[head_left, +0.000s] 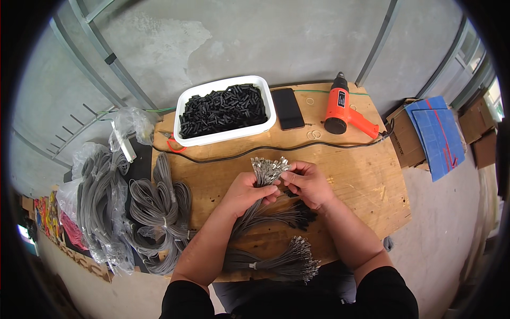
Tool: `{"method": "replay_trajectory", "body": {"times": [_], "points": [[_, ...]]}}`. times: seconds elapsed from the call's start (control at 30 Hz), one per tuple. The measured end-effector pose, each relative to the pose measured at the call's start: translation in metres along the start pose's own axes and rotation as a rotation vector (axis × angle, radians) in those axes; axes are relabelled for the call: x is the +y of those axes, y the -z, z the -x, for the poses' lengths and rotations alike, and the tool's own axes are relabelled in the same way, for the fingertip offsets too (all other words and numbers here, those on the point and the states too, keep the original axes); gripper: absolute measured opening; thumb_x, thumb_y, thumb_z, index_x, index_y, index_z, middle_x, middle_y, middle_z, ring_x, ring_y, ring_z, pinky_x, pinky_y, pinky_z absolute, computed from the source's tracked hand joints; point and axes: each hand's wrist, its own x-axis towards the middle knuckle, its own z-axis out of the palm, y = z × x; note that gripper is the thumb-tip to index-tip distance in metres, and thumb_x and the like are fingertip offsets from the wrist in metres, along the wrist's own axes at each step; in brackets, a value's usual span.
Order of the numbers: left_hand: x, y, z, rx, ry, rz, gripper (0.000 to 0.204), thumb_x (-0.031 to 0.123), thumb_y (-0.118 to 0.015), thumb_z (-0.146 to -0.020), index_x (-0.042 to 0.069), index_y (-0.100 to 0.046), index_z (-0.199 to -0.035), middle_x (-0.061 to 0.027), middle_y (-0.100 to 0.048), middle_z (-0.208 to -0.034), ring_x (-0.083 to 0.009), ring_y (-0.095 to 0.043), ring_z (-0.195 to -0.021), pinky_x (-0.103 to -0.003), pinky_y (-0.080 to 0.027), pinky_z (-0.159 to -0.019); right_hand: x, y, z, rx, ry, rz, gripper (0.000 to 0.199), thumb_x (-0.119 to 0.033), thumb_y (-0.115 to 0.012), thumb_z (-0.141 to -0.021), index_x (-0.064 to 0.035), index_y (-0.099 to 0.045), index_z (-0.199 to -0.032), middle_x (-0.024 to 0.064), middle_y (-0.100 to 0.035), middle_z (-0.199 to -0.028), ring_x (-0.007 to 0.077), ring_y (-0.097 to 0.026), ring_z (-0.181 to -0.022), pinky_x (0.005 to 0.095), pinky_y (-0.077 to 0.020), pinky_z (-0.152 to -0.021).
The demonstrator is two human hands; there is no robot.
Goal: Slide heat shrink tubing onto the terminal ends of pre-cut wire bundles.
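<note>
1. Nearest you, at the table's (372,207) front edge, a tied bundle (276,260) of grey wires lies flat, its metal terminals fanned to your right. It looks set aside, but you cannot tell from here whether its ends are sleeved.
2. Just past it a second bunch (297,215) lies under your wrists with dark ends pointing right; those may already carry black sleeves, as far as the picture lets you judge.
3. Your left hand (245,192) is closed around a wire bunch (268,170) held upright, bare terminals on top. Your right hand (308,183) pinches at those terminals with its fingertips, fingers narrow.
4. The ends in your grip show no sleeves, so this bunch is barely begun.
5. To your left, loose grey coils (159,212) and bagged wire (98,202) wait untouched: much seems left.
6. Farther back, a white rectangular tub (226,109) is heaped with short black tubes.
7. Beside it lie a dark phone (288,108) and an orange heat gun (342,106), resting on its side.
8. Far right, off the table, an open brown carton (406,138) holds blue sheets (438,133). No label is legible.
</note>
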Motion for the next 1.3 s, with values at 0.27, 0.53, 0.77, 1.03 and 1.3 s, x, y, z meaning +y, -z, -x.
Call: {"method": "replay_trajectory", "body": {"times": [0.27, 0.53, 0.77, 1.03, 1.3], "points": [[-0.003, 0.001, -0.002, 0.135, 0.008, 0.054, 0.022, 0.011, -0.073, -0.091, -0.002, -0.069, -0.108, -0.0100, -0.071, -0.091, -0.0162, -0.068, -0.077, -0.029, -0.056, -0.068, -0.011, -0.005, 0.004, 0.080, 0.027, -0.018, 0.008, -0.009, -0.070, -0.093, -0.0039, -0.065, -0.096, 0.0011, -0.063, -0.078, 0.0053, -0.050, -0.057, 0.0193, -0.0362, -0.049], [-0.001, 0.000, -0.001, 0.151, -0.007, 0.053, 0.021, 0.011, -0.073, -0.090, -0.003, -0.069, -0.106, -0.0106, -0.072, -0.091, -0.0167, -0.069, -0.078, -0.029, -0.056, -0.068, -0.009, -0.005, 0.005, 0.145, 0.035, 0.016, 0.010, -0.011, -0.073, -0.092, -0.0030, -0.066, -0.095, 0.0025, -0.064, -0.075, 0.0064, -0.050, -0.056, 0.0191, -0.0362, -0.049], [-0.008, 0.004, -0.005, 0.068, -0.153, 0.002, 0.015, 0.006, -0.071, -0.091, -0.003, -0.069, -0.103, -0.0070, -0.070, -0.087, -0.0128, -0.065, -0.076, -0.028, -0.053, -0.069, 0.003, -0.013, 0.005, 0.072, 0.061, 0.048, 0.007, -0.007, -0.072, -0.092, -0.0015, -0.068, -0.092, 0.0037, -0.066, -0.078, 0.0063, -0.050, -0.058, 0.0199, -0.0379, -0.051], [-0.006, 0.001, -0.004, 0.141, -0.143, -0.077, 0.011, 0.005, -0.070, -0.090, -0.002, -0.068, -0.098, -0.0059, -0.069, -0.085, -0.0128, -0.064, -0.075, -0.027, -0.051, -0.070, -0.002, -0.003, 0.003, -0.021, -0.127, -0.116, 0.018, -0.013, -0.069, -0.094, -0.0002, -0.065, -0.105, 0.0051, -0.066, -0.087, 0.0086, -0.053, -0.066, 0.0200, -0.0386, -0.054], [-0.007, 0.002, -0.005, 0.178, -0.155, -0.012, 0.012, 0.006, -0.069, -0.090, -0.002, -0.066, -0.099, -0.0055, -0.066, -0.083, -0.0133, -0.061, -0.073, -0.027, -0.049, -0.069, -0.009, 0.017, -0.007, 0.061, -0.082, -0.453, 0.018, -0.002, -0.054, -0.096, 0.0013, -0.059, -0.113, 0.0084, -0.061, -0.096, 0.0142, -0.054, -0.077, 0.0226, -0.0422, -0.062]]}}
